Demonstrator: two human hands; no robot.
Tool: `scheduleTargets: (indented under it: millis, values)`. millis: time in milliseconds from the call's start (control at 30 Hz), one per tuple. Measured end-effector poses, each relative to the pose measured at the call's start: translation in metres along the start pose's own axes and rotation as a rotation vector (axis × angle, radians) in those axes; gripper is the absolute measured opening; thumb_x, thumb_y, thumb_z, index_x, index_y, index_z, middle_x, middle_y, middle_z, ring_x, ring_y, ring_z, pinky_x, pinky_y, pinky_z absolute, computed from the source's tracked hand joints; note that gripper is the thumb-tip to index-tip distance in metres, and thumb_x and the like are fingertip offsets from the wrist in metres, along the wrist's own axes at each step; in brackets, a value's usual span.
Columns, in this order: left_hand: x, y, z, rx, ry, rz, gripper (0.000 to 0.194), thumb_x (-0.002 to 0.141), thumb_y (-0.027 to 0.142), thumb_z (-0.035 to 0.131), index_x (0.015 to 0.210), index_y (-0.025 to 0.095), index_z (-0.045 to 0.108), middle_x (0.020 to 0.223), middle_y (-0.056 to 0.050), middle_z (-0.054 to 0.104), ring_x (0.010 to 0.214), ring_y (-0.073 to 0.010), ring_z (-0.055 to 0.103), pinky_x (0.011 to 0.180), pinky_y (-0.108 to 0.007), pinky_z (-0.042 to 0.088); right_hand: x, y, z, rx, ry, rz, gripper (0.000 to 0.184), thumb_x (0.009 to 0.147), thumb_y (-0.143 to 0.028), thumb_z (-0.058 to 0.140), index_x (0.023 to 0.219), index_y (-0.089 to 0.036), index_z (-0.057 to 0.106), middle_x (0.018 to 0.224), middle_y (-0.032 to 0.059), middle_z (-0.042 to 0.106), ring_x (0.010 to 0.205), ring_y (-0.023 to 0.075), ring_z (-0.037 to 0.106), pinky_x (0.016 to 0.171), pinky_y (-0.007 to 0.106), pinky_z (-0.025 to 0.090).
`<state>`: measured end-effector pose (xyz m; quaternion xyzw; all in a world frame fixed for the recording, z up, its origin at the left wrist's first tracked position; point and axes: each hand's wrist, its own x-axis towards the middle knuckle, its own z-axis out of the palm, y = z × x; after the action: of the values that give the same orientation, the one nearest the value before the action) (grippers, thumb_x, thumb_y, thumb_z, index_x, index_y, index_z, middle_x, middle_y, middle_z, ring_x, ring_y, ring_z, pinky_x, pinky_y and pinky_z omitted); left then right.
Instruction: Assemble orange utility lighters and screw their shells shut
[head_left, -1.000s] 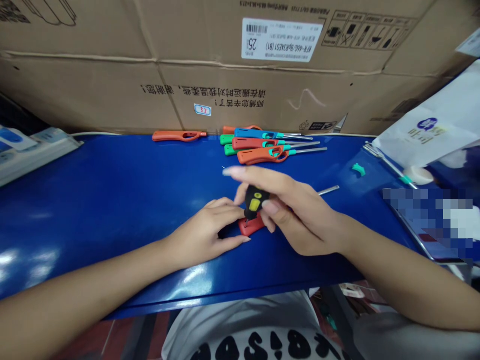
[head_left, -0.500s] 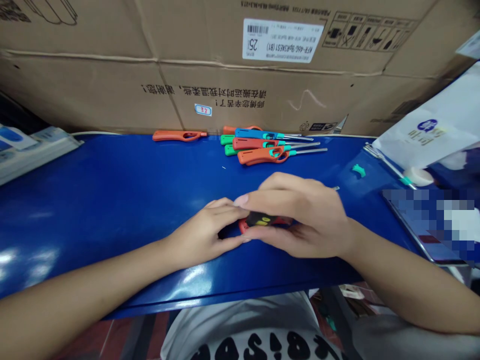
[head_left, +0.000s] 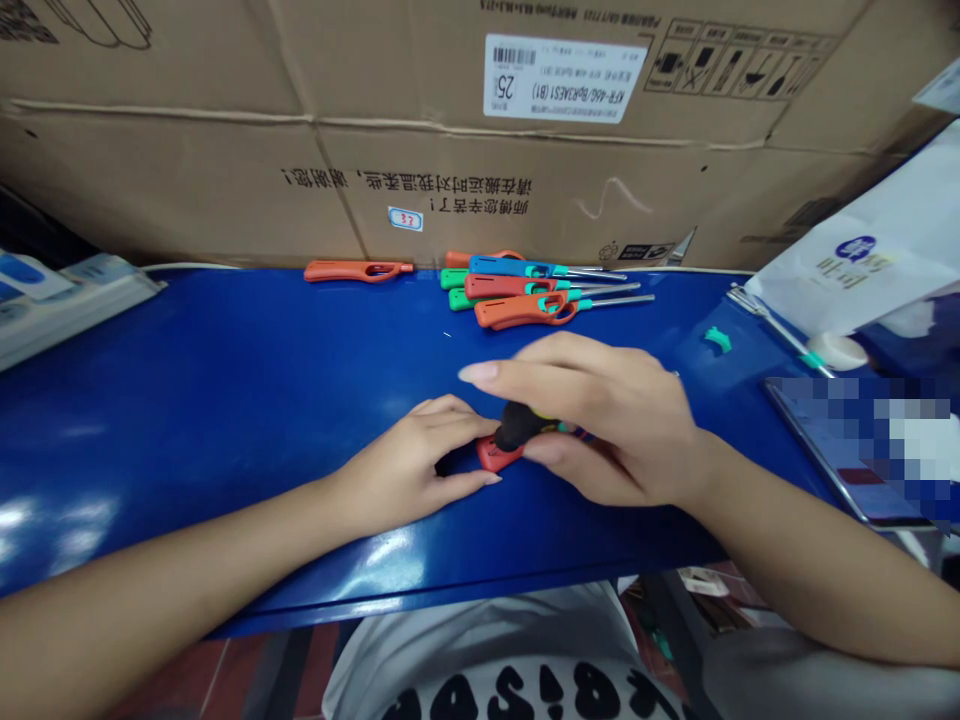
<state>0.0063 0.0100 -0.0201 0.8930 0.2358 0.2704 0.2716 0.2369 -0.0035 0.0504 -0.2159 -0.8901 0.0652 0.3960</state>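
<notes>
A red long-necked lighter (head_left: 496,456) lies on the blue table (head_left: 225,400), mostly hidden under my hands. My left hand (head_left: 409,465) rests on the table with fingers curled against the lighter's red butt end, pinning it. My right hand (head_left: 600,420) is wrapped round a small black screwdriver (head_left: 519,426) held low over the lighter, with its forefinger stretched out to the left. The screwdriver's tip is hidden.
Several red, blue and green lighters (head_left: 525,285) lie piled at the back, one red lighter shell (head_left: 356,271) apart to their left. Cardboard boxes (head_left: 450,130) wall the back. A teal part (head_left: 717,340), a white bag (head_left: 862,250) and a tablet (head_left: 862,450) sit right.
My right hand tipped the screwdriver from upright down to lying low over the lighter, then rose slightly with its forefinger extended. My left hand has stayed put.
</notes>
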Motion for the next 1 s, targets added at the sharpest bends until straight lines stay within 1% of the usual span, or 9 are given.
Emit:
scheduleTargets:
  millis: [67, 133, 300, 433, 533, 700, 767, 900, 1000]
  values:
    - [-0.0001, 0.0001, 0.0001, 0.013, 0.002, 0.005, 0.025, 0.093, 0.028, 0.071, 0.117, 0.020, 0.067, 0.107, -0.005, 0.074, 0.102, -0.0226, 0.067, 0.094, -0.036, 0.052, 0.0002, -0.0015, 0.0002, 0.141, -0.076, 0.037, 0.038, 0.109, -0.025, 0.038, 0.143, -0.016, 0.050, 0.117, 0.0077, 0.071, 0.105, 0.0143, 0.068, 0.086, 0.027, 0.056]
    - [-0.0001, -0.0001, 0.0003, 0.011, -0.012, -0.011, 0.026, 0.094, 0.029, 0.071, 0.117, 0.020, 0.067, 0.111, -0.007, 0.074, 0.105, -0.0239, 0.067, 0.094, -0.037, 0.052, 0.0008, -0.0029, 0.0019, 0.248, -0.063, 0.043, 0.034, 0.108, -0.023, 0.042, 0.139, -0.015, 0.052, 0.113, 0.0065, 0.072, 0.102, 0.0125, 0.068, 0.088, 0.026, 0.056]
    - [0.0003, -0.0006, 0.0004, -0.019, -0.010, -0.026, 0.026, 0.094, 0.027, 0.071, 0.119, 0.020, 0.066, 0.106, -0.005, 0.073, 0.100, -0.0205, 0.067, 0.092, -0.034, 0.053, -0.0002, -0.0036, 0.0040, -0.049, 0.059, 0.020, 0.027, 0.099, -0.037, 0.065, 0.118, -0.019, 0.065, 0.086, -0.0009, 0.071, 0.074, 0.0106, 0.065, 0.069, 0.022, 0.054]
    - [0.0010, 0.0015, -0.0013, 0.003, -0.006, -0.010, 0.027, 0.092, 0.026, 0.073, 0.118, 0.020, 0.067, 0.109, -0.005, 0.073, 0.102, -0.0210, 0.066, 0.094, -0.034, 0.052, -0.0015, -0.0026, 0.0013, 0.069, 0.019, 0.046, 0.033, 0.108, -0.030, 0.040, 0.134, -0.018, 0.057, 0.101, 0.0042, 0.072, 0.090, 0.0136, 0.069, 0.080, 0.028, 0.058]
    - [0.0013, 0.0022, -0.0017, 0.022, -0.018, -0.003, 0.023, 0.093, 0.027, 0.072, 0.114, 0.019, 0.068, 0.109, -0.005, 0.074, 0.104, -0.0225, 0.065, 0.095, -0.037, 0.052, -0.0010, -0.0026, 0.0012, 0.188, 0.001, 0.051, 0.035, 0.108, -0.026, 0.037, 0.136, -0.015, 0.055, 0.110, 0.0078, 0.072, 0.101, 0.0157, 0.069, 0.088, 0.032, 0.058]
    - [0.0001, -0.0001, 0.0006, -0.010, -0.020, -0.025, 0.031, 0.095, 0.029, 0.069, 0.124, 0.021, 0.066, 0.113, -0.006, 0.074, 0.103, -0.0222, 0.067, 0.094, -0.037, 0.053, -0.0034, -0.0030, 0.0033, -0.095, 0.097, -0.029, 0.025, 0.099, -0.037, 0.064, 0.116, -0.019, 0.065, 0.085, 0.0008, 0.070, 0.074, 0.0124, 0.066, 0.066, 0.025, 0.054]
    - [-0.0004, -0.0008, 0.0011, -0.023, -0.011, -0.022, 0.033, 0.095, 0.029, 0.070, 0.127, 0.021, 0.065, 0.112, -0.005, 0.074, 0.101, -0.0213, 0.067, 0.093, -0.035, 0.054, -0.0042, -0.0026, 0.0035, -0.174, 0.100, -0.097, 0.029, 0.103, -0.037, 0.055, 0.121, -0.017, 0.064, 0.090, 0.0036, 0.072, 0.074, 0.0140, 0.067, 0.065, 0.027, 0.054]
    - [-0.0010, -0.0013, 0.0012, -0.027, 0.008, -0.011, 0.028, 0.092, 0.028, 0.074, 0.119, 0.021, 0.069, 0.108, -0.004, 0.074, 0.101, -0.0206, 0.067, 0.093, -0.034, 0.053, -0.0026, -0.0019, 0.0038, 0.023, 0.036, -0.088, 0.039, 0.105, -0.019, 0.034, 0.138, -0.014, 0.053, 0.112, 0.0086, 0.072, 0.098, 0.0158, 0.070, 0.077, 0.028, 0.058]
    - [-0.0007, -0.0013, 0.0009, -0.031, 0.002, -0.025, 0.028, 0.091, 0.028, 0.075, 0.118, 0.020, 0.068, 0.109, -0.005, 0.073, 0.102, -0.0203, 0.066, 0.094, -0.034, 0.052, -0.0022, -0.0004, 0.0034, -0.046, 0.048, -0.019, 0.028, 0.104, -0.029, 0.051, 0.127, -0.018, 0.061, 0.093, 0.0024, 0.072, 0.083, 0.0129, 0.069, 0.069, 0.024, 0.055]
